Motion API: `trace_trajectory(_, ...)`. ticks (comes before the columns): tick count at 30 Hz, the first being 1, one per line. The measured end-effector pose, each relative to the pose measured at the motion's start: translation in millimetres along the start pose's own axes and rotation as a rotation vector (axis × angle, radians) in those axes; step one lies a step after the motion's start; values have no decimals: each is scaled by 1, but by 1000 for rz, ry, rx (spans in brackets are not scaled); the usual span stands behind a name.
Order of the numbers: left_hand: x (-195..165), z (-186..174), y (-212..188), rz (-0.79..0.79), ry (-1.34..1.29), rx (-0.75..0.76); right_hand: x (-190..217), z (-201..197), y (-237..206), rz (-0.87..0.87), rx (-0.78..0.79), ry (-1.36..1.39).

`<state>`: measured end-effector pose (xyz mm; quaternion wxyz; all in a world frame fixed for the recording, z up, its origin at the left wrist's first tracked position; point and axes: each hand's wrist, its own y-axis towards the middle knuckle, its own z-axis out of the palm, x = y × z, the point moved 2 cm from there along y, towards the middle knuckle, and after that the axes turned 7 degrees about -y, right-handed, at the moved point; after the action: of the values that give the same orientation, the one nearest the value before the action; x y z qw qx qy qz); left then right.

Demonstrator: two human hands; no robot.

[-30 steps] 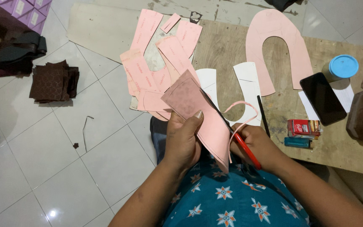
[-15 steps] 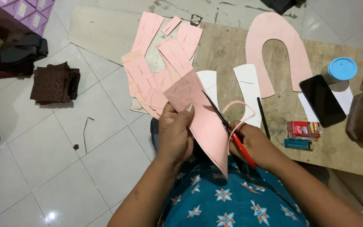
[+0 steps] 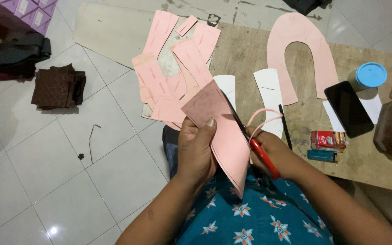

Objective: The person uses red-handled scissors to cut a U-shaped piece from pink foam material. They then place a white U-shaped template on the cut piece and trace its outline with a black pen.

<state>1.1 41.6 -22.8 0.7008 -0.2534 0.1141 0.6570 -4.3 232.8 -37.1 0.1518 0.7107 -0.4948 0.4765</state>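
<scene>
Cutting is the step in hand in the head view: the left hand is closed around a pink sheet, thumb pressed on its face and fingers behind, holding it up over the lap. The sheet's upper part shows a darker, textured side. The right hand is wrapped around red-handled scissors, whose dark blades run up along the sheet's right edge just beside the left thumb. A thin pink strip curls away above the right hand, loose at the top. By my judgement the trimming is partway along that edge, and the next move calls for the left hand to feed or turn the sheet so the blades follow the outline.

Beyond the left hand lies a heap of pink cut pieces; beyond the right hand sit a pink horseshoe-shaped piece, a black phone and a blue lighter on a wooden board.
</scene>
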Motion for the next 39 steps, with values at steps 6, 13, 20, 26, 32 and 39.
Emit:
trace_trajectory(6,4,4,-4,24,27,4,-8,6,1,65,-21,41)
trace_trajectory(13,2,5,-4,13,38,-11,6,5,5,129,-60,57)
trace_trajectory(20,4,3,-3,20,16,2,11,7,5,214,-34,353)
trace_trajectory(26,3,3,-3,-1,7,-3,2,6,4,124,-63,217)
trace_trajectory(32,2,4,-3,-9,12,-15,-3,5,5,164,-72,113)
trace_trajectory(39,2,4,-3,-16,26,-14,-3,7,2,337,-48,219)
